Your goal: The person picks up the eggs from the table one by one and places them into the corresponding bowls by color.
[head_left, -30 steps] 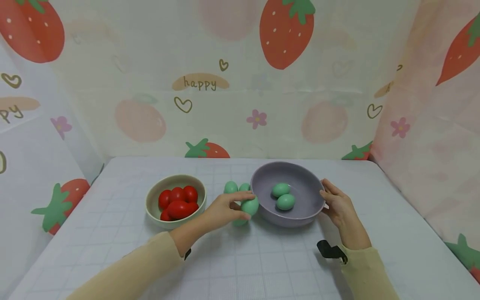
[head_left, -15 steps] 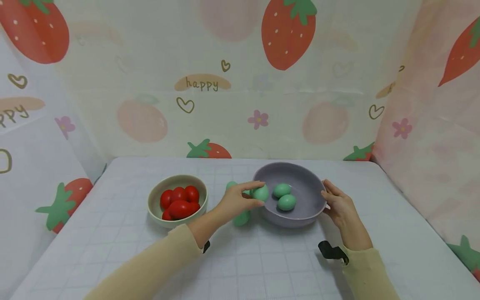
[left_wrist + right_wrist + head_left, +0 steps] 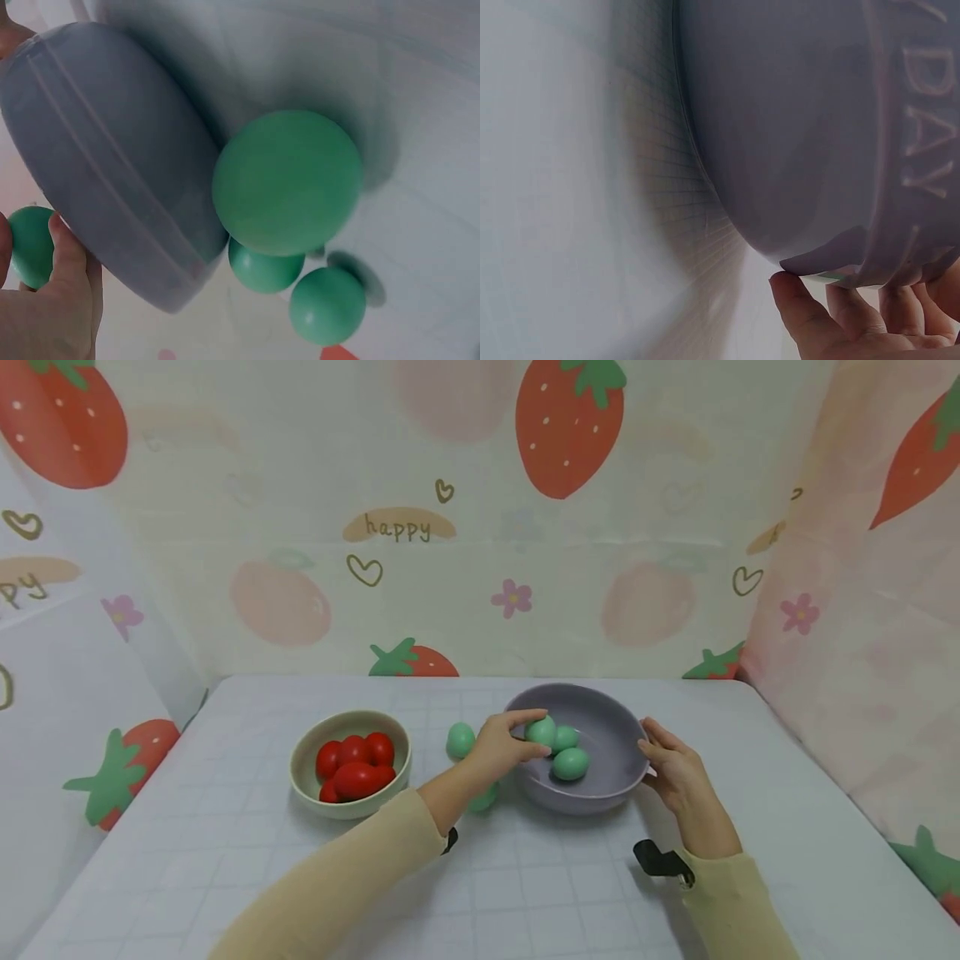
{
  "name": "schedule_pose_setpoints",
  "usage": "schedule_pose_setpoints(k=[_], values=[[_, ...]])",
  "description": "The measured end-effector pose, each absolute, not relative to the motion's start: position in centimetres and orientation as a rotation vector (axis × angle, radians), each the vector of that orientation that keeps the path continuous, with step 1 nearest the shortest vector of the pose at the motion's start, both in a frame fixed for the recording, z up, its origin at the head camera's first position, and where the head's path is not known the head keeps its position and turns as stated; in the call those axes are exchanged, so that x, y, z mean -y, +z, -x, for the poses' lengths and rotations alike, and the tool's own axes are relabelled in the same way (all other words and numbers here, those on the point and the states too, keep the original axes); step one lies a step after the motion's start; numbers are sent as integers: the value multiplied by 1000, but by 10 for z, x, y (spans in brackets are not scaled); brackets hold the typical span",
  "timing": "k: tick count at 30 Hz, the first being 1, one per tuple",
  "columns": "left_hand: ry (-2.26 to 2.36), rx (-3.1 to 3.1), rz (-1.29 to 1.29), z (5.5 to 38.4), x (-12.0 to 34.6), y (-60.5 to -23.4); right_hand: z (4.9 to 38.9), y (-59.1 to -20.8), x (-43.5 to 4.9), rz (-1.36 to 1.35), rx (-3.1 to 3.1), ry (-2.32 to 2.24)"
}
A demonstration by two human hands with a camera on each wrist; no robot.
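My left hand (image 3: 495, 756) pinches a green egg (image 3: 541, 732) between thumb and fingers, just inside the left rim of the purple bowl (image 3: 581, 804). Two more green eggs (image 3: 572, 764) lie on the bowl's floor. At the bowl's right side, my right hand (image 3: 681, 781) holds the rim with its thumb on top; in the right wrist view its fingers (image 3: 802, 307) lie against the outer wall. Left of the bowl, a green egg (image 3: 461, 740) and another green egg (image 3: 483, 797) sit on the table, partly behind my left arm. The left wrist view shows a third loose egg (image 3: 266, 268) there.
A cream bowl (image 3: 303, 789) with several red egg-shaped things (image 3: 358, 779) stands left of my left forearm. The table (image 3: 517, 893) has a pale checked cover. Printed cloth walls (image 3: 480, 593) close off the back and both sides.
My left hand has carried the green egg rightward from beside the purple bowl to over its inside. The right hand keeps its hold on the rim.
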State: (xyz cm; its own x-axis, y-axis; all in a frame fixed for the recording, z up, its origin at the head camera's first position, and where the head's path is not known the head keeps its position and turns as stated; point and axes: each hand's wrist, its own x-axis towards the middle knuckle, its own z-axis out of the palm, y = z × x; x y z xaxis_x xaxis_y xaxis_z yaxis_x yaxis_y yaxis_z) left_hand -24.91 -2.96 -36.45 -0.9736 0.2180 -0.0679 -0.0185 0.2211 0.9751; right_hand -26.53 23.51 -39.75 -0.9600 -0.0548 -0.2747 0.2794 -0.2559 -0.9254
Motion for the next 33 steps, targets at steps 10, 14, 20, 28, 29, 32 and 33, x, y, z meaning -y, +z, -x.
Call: schedule_pose_setpoints(k=[10, 14, 20, 28, 29, 32, 33], values=[[1759, -2186, -312, 258, 12, -371, 265, -397, -234, -261, -1759, -2323], [1630, -2230, -430, 263, 6, -371, 266, -398, -234, -271, -1753, -2332], [1409, -2270, -624, 272, -4, -371, 266, -398, -235, -292, -1776, -2326], [1176, -2155, -708, 283, -16, -375, 266, -399, -236, -302, -1795, -2313], [1145, -2152, -719, 284, -17, -375, 266, -399, -236, -303, -1796, -2314], [1038, -2172, -757, 286, -18, -376, 266, -399, -235, -313, -1789, -2323], [1006, -2180, -766, 286, -19, -377, 266, -399, -234, -311, -1785, -2326]])
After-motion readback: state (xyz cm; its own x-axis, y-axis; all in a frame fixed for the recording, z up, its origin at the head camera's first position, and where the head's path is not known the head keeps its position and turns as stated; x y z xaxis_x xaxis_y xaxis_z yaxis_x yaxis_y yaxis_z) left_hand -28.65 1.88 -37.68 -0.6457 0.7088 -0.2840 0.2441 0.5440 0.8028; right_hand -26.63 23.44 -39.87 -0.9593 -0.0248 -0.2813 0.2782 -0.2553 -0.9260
